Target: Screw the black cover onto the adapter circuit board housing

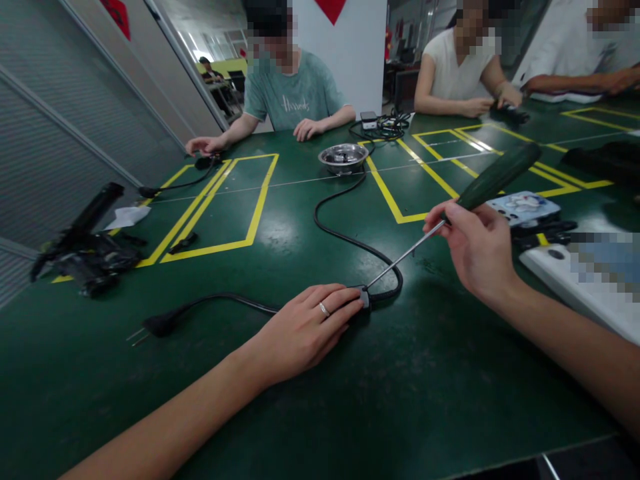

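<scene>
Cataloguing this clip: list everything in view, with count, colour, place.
block: 1, grey-black, centre
screwdriver: 1, green-handled, tip at block
cord: 2 lengths, black, beside block
plug: 1, black, left
bowl: 1, silver, far centre
coil: 1, black, beyond bowl
heap: 1, black, left
small piece: 1, black, left
paper: 1, white, left
lead: 1, black, left
case: 1, pale blue, right
device: 1, white, right
bundle: 1, black, far right
table: 1, green, foreground
tape: strips, yellow, on table
hangings: several, red, background
co-workers: 3, green or white tops, opposite
distant person: 1, dark top, upper left
left hand: 1, silver-ringed, on block
right hand: 1, bare, holding screwdriver
</scene>
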### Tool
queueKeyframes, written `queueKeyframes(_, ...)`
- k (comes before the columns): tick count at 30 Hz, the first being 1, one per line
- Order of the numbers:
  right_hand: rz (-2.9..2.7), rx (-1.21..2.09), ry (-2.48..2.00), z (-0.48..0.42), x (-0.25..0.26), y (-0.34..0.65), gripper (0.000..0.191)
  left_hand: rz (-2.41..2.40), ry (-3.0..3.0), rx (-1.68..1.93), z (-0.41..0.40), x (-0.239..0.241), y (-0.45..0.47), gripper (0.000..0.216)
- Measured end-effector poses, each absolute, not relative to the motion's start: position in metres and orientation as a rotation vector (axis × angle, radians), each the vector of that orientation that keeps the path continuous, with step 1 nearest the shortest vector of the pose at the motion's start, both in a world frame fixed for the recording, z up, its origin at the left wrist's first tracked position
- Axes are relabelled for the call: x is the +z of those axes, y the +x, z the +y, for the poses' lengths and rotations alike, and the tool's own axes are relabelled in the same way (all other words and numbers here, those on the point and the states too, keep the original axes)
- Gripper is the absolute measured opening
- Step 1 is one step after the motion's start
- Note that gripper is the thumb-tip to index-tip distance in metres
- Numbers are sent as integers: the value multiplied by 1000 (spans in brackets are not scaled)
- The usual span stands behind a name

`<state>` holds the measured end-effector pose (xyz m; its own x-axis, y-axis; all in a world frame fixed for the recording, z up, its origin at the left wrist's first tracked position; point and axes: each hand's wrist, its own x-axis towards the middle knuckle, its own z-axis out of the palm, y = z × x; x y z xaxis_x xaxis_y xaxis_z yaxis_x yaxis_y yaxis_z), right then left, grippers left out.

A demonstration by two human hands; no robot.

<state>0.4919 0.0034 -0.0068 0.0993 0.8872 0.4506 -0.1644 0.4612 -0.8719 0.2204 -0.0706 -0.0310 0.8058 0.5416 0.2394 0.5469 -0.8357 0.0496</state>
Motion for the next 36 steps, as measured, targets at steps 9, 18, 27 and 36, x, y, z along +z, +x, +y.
queueKeyframes(9, -1211, 882, -742, -1, -7, 486, 18, -900, -2967, -388, -71, -32, 221, 43)
queueKeyframes(18, -1196, 892, -767, 10, -8, 495, 12, -956, -2974, -437, -71, -33, 220, 45)
queueKeyframes(27, -1196, 958, -708, 15, -6, 496, 21, -1071, -3018, -351, -70, -33, 221, 47)
queueKeyframes(36, -1234, 996, -774, 18, -5, 500, 21, -1214, -3049, -275, -69, -28, 227, 47)
